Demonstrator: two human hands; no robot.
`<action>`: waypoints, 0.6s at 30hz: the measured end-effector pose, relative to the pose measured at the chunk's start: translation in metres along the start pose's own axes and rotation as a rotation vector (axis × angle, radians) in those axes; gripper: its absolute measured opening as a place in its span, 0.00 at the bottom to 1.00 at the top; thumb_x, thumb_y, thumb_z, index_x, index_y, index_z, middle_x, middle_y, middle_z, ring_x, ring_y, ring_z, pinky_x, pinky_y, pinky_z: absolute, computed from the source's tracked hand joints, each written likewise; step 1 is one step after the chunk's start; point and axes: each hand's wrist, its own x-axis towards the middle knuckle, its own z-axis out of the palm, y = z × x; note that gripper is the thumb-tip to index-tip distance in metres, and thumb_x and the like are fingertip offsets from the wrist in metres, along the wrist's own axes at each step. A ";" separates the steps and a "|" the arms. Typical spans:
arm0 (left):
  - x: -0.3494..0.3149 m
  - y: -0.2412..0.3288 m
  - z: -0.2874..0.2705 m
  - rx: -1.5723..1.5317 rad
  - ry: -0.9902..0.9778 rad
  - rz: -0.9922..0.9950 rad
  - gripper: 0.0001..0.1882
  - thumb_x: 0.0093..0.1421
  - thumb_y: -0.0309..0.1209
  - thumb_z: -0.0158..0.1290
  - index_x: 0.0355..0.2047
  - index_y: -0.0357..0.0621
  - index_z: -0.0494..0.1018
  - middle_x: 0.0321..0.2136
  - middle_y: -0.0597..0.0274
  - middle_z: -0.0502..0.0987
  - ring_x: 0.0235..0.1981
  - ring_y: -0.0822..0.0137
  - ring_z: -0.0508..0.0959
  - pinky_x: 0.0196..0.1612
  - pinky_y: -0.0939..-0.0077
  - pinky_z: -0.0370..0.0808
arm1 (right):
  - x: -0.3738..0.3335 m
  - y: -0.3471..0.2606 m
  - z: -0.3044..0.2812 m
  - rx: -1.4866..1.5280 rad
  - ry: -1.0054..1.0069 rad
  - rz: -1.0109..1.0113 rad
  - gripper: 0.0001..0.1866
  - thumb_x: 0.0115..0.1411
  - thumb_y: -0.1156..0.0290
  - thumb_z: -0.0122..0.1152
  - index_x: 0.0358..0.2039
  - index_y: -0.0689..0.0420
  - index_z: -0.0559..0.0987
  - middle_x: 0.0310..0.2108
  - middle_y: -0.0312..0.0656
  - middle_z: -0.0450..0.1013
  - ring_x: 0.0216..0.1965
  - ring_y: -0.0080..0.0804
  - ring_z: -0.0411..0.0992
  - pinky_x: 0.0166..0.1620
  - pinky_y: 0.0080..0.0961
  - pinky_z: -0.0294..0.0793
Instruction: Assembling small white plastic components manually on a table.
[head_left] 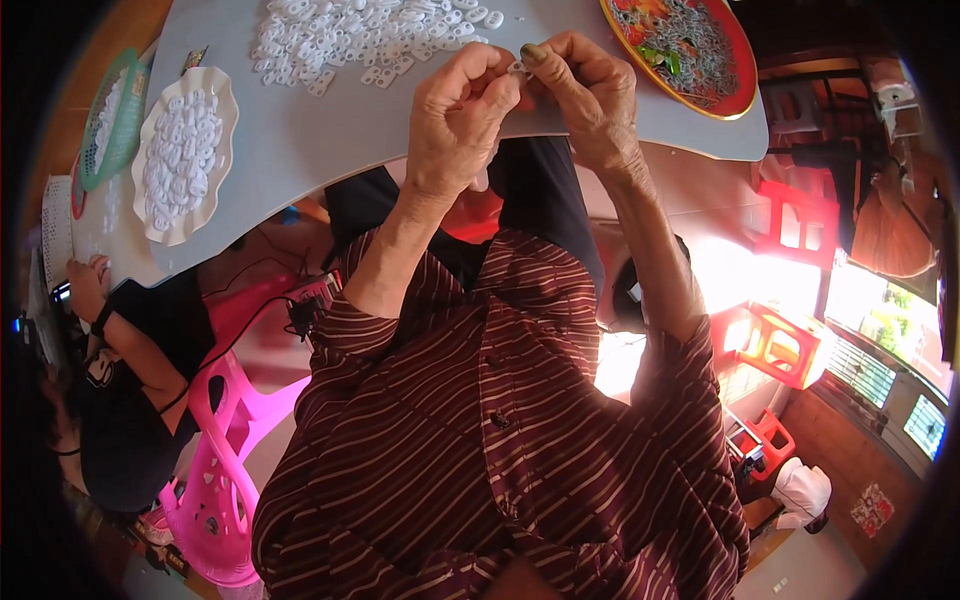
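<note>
Over the near edge of the grey table [330, 130], both my hands come together, their fingertips almost touching. Between them is a small white plastic piece with a hole [517, 68]. My left hand [455, 115] is closed, thumb and forefinger pinching this piece from the left. From the right, my right hand [592, 100] pinches at it too; its thumbnail looks dark. Whether a smaller part is also in the right fingers, I cannot make out. Just beyond lies a heap of similar white plastic pieces [340, 40], many with two holes.
At right stands a red tray with a yellow rim [752, 85], holding small grey metal parts and something green. On the left are a scalloped white dish [228, 125] of white pieces and a green basket [128, 130]. Another person's hand [88, 285] rests near the table's left end, beside a pink chair [225, 480].
</note>
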 end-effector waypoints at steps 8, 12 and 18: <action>0.001 0.004 0.002 0.057 0.034 0.009 0.05 0.59 0.27 0.50 0.32 0.38 0.70 0.19 0.70 0.73 0.18 0.84 0.66 0.19 0.90 0.62 | 0.002 0.000 0.001 -0.075 0.079 0.014 0.11 0.59 0.67 0.59 0.26 0.62 0.77 0.19 0.32 0.72 0.22 0.13 0.66 0.27 0.14 0.66; 0.002 0.003 0.001 0.043 0.034 0.048 0.05 0.59 0.27 0.49 0.31 0.37 0.70 0.21 0.68 0.75 0.22 0.82 0.70 0.26 0.88 0.67 | 0.002 -0.004 -0.002 0.067 -0.013 0.058 0.12 0.59 0.65 0.58 0.27 0.62 0.77 0.18 0.30 0.70 0.23 0.13 0.65 0.28 0.13 0.65; 0.001 0.002 0.000 0.082 0.026 0.042 0.05 0.59 0.27 0.50 0.30 0.37 0.70 0.19 0.68 0.74 0.18 0.83 0.67 0.20 0.89 0.64 | 0.004 0.008 -0.006 0.083 -0.017 0.055 0.12 0.59 0.65 0.58 0.27 0.63 0.77 0.18 0.29 0.68 0.23 0.13 0.64 0.28 0.12 0.64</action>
